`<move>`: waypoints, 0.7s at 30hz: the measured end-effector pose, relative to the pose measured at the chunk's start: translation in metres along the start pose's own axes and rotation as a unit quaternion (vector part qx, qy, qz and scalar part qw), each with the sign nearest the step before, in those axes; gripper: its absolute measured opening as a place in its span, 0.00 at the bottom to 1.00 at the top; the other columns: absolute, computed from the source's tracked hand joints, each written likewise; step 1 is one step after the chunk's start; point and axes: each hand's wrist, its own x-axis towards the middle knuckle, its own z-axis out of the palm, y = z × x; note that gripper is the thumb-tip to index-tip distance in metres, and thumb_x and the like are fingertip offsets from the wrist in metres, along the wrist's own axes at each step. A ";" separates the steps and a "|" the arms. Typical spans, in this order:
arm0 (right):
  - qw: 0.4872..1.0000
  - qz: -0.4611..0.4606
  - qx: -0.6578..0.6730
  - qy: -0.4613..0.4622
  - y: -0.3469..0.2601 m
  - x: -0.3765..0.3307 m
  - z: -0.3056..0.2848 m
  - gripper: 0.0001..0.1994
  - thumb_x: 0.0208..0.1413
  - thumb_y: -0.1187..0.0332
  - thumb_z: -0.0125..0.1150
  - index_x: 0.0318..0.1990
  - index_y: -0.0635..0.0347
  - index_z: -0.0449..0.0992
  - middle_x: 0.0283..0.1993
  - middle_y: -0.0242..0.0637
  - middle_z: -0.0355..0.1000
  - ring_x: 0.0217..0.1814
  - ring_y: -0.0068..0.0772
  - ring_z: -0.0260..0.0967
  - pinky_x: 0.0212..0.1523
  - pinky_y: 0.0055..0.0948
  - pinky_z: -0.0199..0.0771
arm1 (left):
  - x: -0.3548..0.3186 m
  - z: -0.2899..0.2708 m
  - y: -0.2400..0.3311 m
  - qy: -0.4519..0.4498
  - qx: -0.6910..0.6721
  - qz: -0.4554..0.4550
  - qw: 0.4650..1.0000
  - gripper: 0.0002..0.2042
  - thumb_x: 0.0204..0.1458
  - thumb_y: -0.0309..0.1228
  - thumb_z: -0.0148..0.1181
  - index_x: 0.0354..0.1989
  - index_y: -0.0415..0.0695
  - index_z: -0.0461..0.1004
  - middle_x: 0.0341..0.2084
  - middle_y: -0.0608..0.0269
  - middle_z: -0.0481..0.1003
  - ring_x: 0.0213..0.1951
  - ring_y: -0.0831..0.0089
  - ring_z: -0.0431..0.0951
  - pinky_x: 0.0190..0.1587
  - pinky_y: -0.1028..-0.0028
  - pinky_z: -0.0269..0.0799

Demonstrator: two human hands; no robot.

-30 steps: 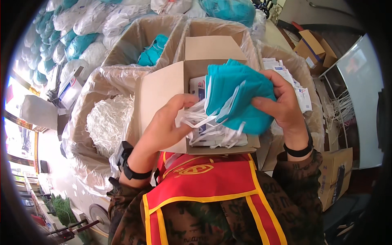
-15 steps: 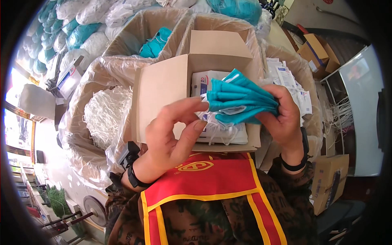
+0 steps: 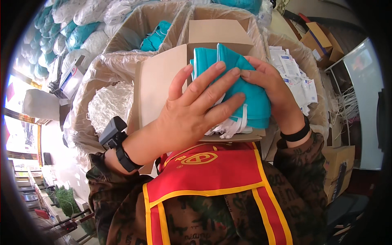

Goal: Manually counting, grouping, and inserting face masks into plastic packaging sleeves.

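A stack of teal folded face masks (image 3: 255, 96) with white ear loops (image 3: 241, 119) is held over the open cardboard box (image 3: 161, 87). My right hand (image 3: 274, 83) grips the stack at its right side, thumb on top. Across the face of the masks lies my left hand (image 3: 196, 98), fingers stretched out and spread, its thumb hidden from sight. Most of the box's contents are covered by the masks and hands.
Left of the box, a plastic-lined bin holds white cords (image 3: 109, 107). Behind stands another lined bin with teal masks (image 3: 157, 36). White packets (image 3: 288, 67) fill a bin at the right. Wrapped bags (image 3: 87, 18) are piled at the far left.
The fanned bundle of masks now lies flatter, with its broad face up. My left hand has moved right from a loose pinch beside it and spread over the masks.
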 end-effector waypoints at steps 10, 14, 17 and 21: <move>0.987 0.073 0.144 -0.027 0.015 0.000 -0.005 0.21 0.61 0.64 0.56 0.57 0.67 0.67 0.51 0.39 0.73 0.49 0.26 0.73 0.49 0.24 0.76 | 0.018 -0.011 -0.017 0.013 -0.006 0.045 0.999 0.18 0.39 0.26 0.60 0.44 0.48 0.76 0.53 0.59 0.73 0.59 0.59 0.68 0.65 0.56 0.52; 0.994 0.013 0.090 0.058 0.056 -0.018 -0.019 0.21 0.63 0.64 0.54 0.58 0.68 0.66 0.56 0.40 0.70 0.55 0.30 0.70 0.55 0.29 0.72 | 0.022 -0.018 -0.036 -0.029 -0.050 0.052 0.997 0.20 0.35 0.25 0.62 0.42 0.42 0.74 0.44 0.57 0.73 0.52 0.55 0.71 0.58 0.55 0.64; 0.977 0.044 0.206 -0.019 0.082 -0.026 -0.028 0.20 0.63 0.67 0.54 0.59 0.66 0.66 0.58 0.41 0.68 0.57 0.33 0.68 0.58 0.31 0.68 | 0.021 -0.018 -0.041 -0.057 -0.060 0.011 0.996 0.21 0.33 0.25 0.64 0.42 0.41 0.72 0.41 0.56 0.72 0.48 0.53 0.71 0.56 0.55 0.65; 0.995 0.034 -0.020 -0.092 0.074 -0.036 -0.001 0.14 0.61 0.71 0.55 0.53 0.65 0.72 0.53 0.39 0.71 0.53 0.34 0.69 0.55 0.28 0.66 | 0.015 -0.018 -0.035 -0.091 -0.063 -0.026 0.994 0.20 0.33 0.25 0.65 0.39 0.40 0.70 0.36 0.55 0.70 0.41 0.52 0.71 0.47 0.59 0.69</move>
